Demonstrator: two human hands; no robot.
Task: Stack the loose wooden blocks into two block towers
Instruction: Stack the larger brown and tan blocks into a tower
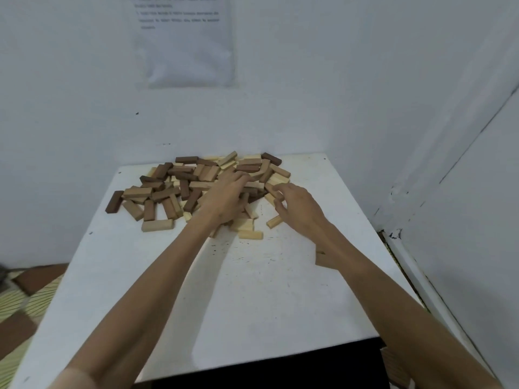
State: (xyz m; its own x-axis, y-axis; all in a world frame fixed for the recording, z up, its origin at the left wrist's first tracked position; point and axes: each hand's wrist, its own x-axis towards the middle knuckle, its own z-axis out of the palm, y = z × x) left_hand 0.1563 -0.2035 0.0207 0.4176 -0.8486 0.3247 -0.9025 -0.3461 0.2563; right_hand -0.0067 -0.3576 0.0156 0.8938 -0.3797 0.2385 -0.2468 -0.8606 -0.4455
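Picking seemingly begins: left hand (224, 199) lies spread on the block pile (179, 178), right hand (299, 207) pinches 1 pale block (271, 190). Next, it needs bare table (252, 290) near the wrists.

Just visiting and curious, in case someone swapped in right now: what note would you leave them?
Left hand: lies on the middle of the block pile, fingers down among the blocks; grip unclear.
Right hand: pinches a light block at the pile's right edge.
Blocks: all heaped at the far end of the white table, a few strays on the near side.
Done: no tower begun.
To do: build both towers.
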